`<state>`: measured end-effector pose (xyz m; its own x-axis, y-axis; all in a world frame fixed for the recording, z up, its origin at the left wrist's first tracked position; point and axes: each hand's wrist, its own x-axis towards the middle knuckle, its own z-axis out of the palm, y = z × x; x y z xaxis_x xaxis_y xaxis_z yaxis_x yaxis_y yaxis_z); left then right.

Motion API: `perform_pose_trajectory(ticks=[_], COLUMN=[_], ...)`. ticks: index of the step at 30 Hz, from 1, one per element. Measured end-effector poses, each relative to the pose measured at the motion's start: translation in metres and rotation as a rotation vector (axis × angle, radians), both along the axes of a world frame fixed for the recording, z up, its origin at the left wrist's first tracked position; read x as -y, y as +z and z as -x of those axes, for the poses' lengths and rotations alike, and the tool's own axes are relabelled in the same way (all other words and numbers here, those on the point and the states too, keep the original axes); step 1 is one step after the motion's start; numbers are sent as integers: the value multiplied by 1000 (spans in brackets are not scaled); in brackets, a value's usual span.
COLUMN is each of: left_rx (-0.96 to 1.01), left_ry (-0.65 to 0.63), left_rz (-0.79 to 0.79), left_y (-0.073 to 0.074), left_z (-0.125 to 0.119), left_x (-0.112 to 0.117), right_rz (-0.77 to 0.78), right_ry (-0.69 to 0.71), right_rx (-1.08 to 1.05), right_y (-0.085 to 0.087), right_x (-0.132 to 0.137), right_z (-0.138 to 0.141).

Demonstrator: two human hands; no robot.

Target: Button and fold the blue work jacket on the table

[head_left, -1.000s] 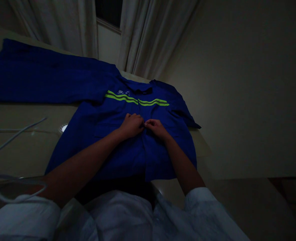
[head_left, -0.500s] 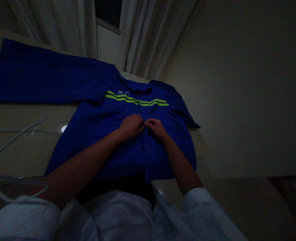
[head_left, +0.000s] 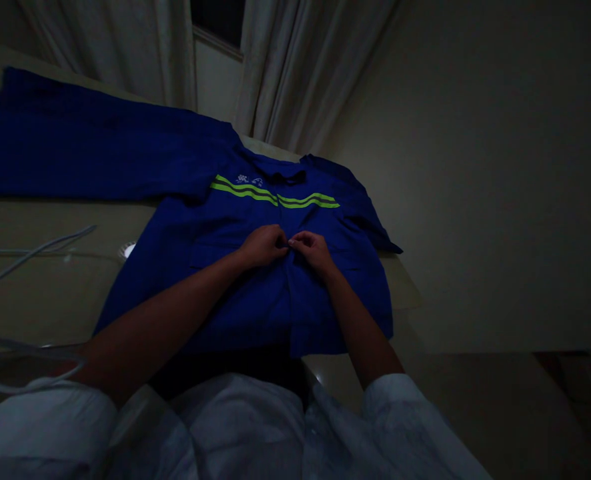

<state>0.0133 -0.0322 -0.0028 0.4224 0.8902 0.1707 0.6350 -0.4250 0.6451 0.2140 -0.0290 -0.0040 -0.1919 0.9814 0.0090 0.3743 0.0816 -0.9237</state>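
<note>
A blue work jacket (head_left: 225, 287) with two yellow-green stripes (head_left: 275, 197) across the chest lies face up on a pale table (head_left: 50, 293). One sleeve stretches far to the left. My left hand (head_left: 264, 245) and my right hand (head_left: 311, 250) meet at the jacket's front opening, just below the stripes. Both have their fingers curled in a pinch on the front edges of the cloth, thumbs nearly touching. The room is dim, so whatever small part sits between the fingertips is hidden.
A white cable (head_left: 30, 253) runs over the table at the left, and another loop (head_left: 20, 380) lies near my left elbow. A small pale round object (head_left: 127, 251) shows beside the jacket. Curtains (head_left: 285, 73) hang behind the table; a plain wall is at the right.
Both hands stay pinched at the jacket's front opening. The view has tipped a little, so everything sits slightly higher in the picture.
</note>
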Motion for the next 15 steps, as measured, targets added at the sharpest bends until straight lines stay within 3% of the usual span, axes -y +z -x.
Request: perform_pose_trajectory(ticks=[4, 10, 13, 15], left_rx=[-29, -257, -290, -271], left_ry=[-7, -64, -64, -65], left_rz=[-86, -249, -252, -228], left_y=[0, 7, 10, 11], left_z=[1, 9, 11, 10], left_x=[3, 7, 9, 10], right_rz=[-85, -187, -270, -287], right_ry=[9, 4, -8, 76], right_rx=[40, 101, 189, 309], right_y=[0, 0, 14, 29], right_x=[4, 8, 25, 47], right_z=[0, 5, 9, 12])
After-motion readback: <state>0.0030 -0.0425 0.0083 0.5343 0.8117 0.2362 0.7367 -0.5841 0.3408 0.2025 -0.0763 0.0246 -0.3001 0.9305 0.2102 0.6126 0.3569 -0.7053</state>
